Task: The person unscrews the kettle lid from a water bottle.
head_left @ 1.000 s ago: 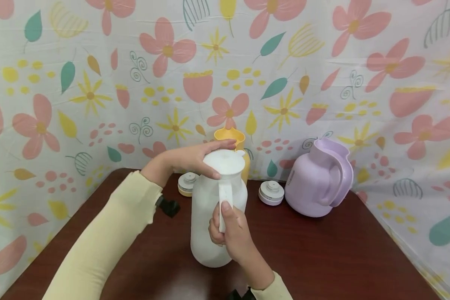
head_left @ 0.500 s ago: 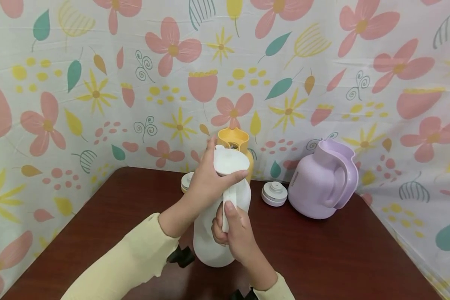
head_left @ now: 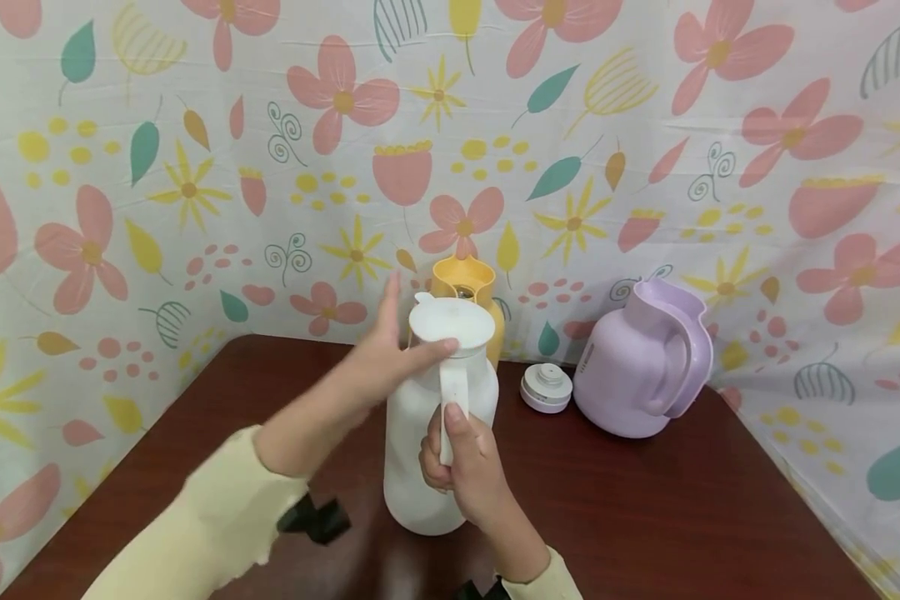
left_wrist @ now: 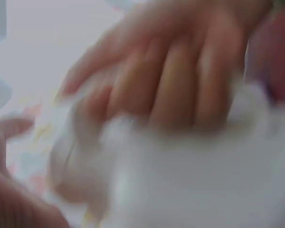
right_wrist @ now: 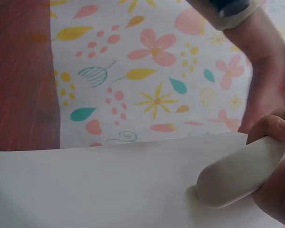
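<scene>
A white thermos jug (head_left: 412,475) stands upright at the middle of the table. My right hand (head_left: 474,462) grips its handle (head_left: 453,383), thumb on top; the right wrist view shows the fingers wrapped round that white handle (right_wrist: 237,178). On the jug's mouth sits a round white lid (head_left: 450,321), its small tab pointing to the back left. My left hand (head_left: 382,358) is spread at the lid's left side, fingers straight up and thumb reaching over the lid's front edge. The left wrist view is blurred, with the right hand's fingers (left_wrist: 175,90) on the handle.
Right behind the white jug is a yellow jug (head_left: 498,329), mostly hidden, its mouth uncovered. A lilac jug (head_left: 615,371) stands at the back right, with a round white stopper (head_left: 546,387) beside it. A floral curtain (head_left: 217,167) hangs behind the table (head_left: 630,508).
The lid's tab has swung from the right side round to the back left. My left hand turned with it, then drew off leftward. My right hand keeps its grip on the handle.
</scene>
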Demonstrator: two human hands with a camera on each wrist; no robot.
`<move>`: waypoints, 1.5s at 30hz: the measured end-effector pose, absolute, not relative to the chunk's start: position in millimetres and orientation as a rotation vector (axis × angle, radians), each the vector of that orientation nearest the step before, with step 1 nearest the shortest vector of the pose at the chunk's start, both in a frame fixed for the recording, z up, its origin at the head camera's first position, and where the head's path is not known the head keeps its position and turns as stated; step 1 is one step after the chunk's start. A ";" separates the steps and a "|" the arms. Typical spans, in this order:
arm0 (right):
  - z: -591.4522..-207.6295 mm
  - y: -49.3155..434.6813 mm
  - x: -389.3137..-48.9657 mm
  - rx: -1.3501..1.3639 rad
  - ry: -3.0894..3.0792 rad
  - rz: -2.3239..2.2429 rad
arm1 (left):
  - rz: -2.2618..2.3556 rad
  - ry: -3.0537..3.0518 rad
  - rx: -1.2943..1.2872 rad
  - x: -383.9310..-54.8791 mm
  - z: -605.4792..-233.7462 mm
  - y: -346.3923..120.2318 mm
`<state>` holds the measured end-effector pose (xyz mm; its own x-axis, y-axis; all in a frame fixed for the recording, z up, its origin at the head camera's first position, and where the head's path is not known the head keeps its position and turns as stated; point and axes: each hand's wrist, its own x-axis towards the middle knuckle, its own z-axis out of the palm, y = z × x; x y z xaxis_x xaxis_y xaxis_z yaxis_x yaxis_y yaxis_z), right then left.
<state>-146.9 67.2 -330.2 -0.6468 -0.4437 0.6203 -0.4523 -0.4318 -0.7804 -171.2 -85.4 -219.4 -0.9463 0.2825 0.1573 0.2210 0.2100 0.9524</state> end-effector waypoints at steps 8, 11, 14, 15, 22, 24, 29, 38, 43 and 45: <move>-332.8 73.9 -145.2 1.311 -1.678 2.284 | 1.327 2.391 1.080 -232.6 -195.3 -140.5; -335.5 72.6 -145.7 1.283 -1.716 2.305 | 1.235 2.326 1.147 -246.4 -190.8 -140.2; -336.5 70.5 -146.8 1.272 -1.734 2.310 | 1.133 2.340 1.177 -255.5 -186.8 -133.1; -336.3 70.3 -147.0 1.271 -1.735 2.311 | 1.112 2.327 1.176 -257.9 -185.9 -129.8; -331.3 64.9 -146.3 1.275 -1.738 2.325 | 1.110 2.353 1.145 -254.1 -190.2 -119.4; -329.9 65.5 -146.1 1.286 -1.724 2.321 | 1.090 2.485 1.104 -245.9 -191.6 -116.4; -328.2 67.5 -145.0 1.311 -1.686 2.310 | 1.009 2.820 0.886 -221.0 -193.7 -102.2; -330.5 69.6 -144.5 1.273 -1.710 2.300 | 1.075 3.198 0.500 -183.7 -209.6 -70.9; -329.1 68.6 -144.3 1.341 -1.690 2.263 | 0.915 3.299 0.484 -181.9 -206.1 -72.7; -329.0 67.4 -144.1 1.352 -1.682 2.274 | 0.878 3.247 0.557 -187.2 -200.9 -80.1</move>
<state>-144.1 67.4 -329.0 -0.6278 -0.4581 0.6293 -0.4675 -0.4245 -0.7754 -187.2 -80.1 -200.9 -0.9118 0.2375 0.3349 0.3739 0.8173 0.4384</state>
